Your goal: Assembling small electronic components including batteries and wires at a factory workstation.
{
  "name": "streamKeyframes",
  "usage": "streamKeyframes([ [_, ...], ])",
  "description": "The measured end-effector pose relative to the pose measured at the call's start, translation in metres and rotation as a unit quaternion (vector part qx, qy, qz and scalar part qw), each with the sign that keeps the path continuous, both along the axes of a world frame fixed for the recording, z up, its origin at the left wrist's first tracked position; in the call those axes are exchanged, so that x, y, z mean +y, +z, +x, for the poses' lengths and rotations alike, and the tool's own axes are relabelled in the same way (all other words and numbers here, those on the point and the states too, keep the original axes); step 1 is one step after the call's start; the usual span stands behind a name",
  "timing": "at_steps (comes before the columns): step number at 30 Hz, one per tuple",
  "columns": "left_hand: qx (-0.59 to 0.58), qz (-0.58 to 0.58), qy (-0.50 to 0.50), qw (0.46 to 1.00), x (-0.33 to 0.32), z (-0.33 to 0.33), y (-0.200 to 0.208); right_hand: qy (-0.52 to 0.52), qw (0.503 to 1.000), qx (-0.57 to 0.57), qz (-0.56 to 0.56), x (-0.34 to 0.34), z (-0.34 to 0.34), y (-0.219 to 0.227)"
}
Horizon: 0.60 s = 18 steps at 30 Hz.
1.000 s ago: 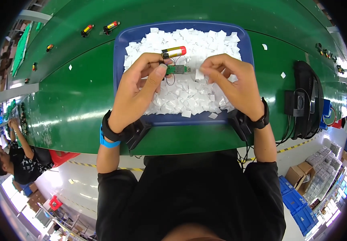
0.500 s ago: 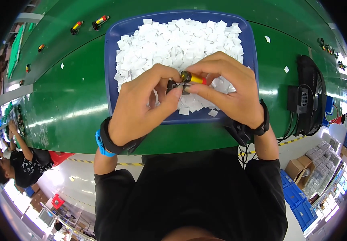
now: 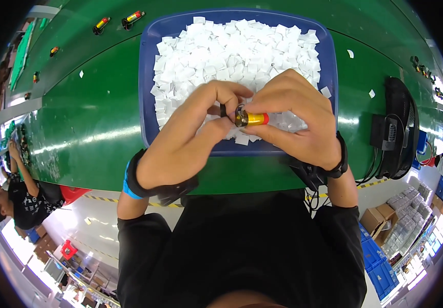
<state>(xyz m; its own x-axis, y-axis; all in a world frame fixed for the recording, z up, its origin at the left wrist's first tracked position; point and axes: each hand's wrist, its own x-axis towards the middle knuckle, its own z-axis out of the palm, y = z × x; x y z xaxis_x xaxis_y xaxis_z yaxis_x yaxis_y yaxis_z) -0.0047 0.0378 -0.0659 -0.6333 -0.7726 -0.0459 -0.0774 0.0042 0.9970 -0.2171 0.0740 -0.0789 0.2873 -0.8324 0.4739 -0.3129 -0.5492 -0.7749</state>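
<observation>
- Two hands (image 3: 183, 136) (image 3: 306, 118) met at one yellow battery (image 3: 255, 119).
- Two batteries (image 3: 102, 25) (image 3: 133, 19) lay side by side, upper left.
- One blue tray (image 3: 147, 97) held paper squares (image 3: 231, 51) beyond counting.

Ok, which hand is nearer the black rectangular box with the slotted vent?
Right. The right hand is over the blue plastic tray, left of the black box; the left hand is farther left, beyond the yellow-and-red cylinder.
</observation>
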Motion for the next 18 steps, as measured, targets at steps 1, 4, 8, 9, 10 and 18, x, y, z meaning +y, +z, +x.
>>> streamKeyframes([
  [1, 0.025, 0.101, -0.022, 0.994, -0.002, 0.002, 0.004, 0.001, 1.000, 0.000, 0.000, 0.000, -0.001, 0.001],
  [4, 0.078, 0.248, -0.053, 0.964, -0.007, 0.006, 0.003, 0.039, 0.999, -0.006, -0.008, 0.000, -0.003, 0.004],
  [8, 0.130, 0.358, -0.059, 0.923, -0.010, 0.007, 0.004, 0.050, 0.998, 0.007, -0.037, 0.000, -0.001, 0.004],
  [9, 0.127, 0.379, -0.048, 0.915, -0.010, 0.006, 0.005, 0.050, 0.998, 0.007, -0.037, 0.000, -0.002, 0.003],
  [10, 0.124, 0.399, -0.038, 0.908, -0.011, 0.005, 0.006, 0.051, 0.998, 0.002, -0.030, 0.000, -0.003, 0.003],
  [18, 0.089, 0.353, -0.028, 0.931, -0.012, 0.002, 0.006, 0.056, 0.998, -0.005, -0.034, -0.002, -0.005, -0.003],
])
